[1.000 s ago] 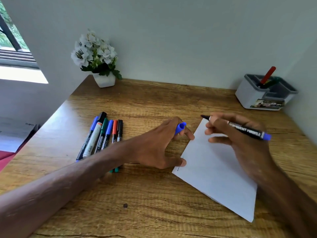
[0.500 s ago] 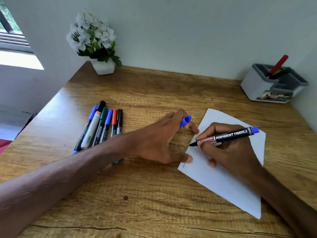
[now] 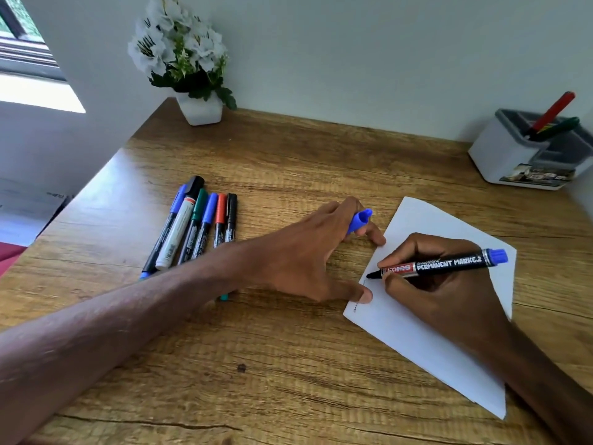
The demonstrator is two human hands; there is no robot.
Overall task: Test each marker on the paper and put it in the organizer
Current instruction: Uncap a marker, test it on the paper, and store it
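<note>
Early yet: right grip (image 3: 449, 303) pinches an uncapped marker (image 3: 449, 264) at the paper (image 3: 430, 220), left grip (image 3: 305, 261) holds its cap (image 3: 359, 220); two stand in the organizer (image 3: 500, 155) beyond, six loose markers (image 3: 199, 226) wait leftward.

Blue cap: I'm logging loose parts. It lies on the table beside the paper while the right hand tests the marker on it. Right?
Not quite. The head view shows the blue cap held by the left hand, not lying on the table. The right hand does test the marker on the paper.
</note>
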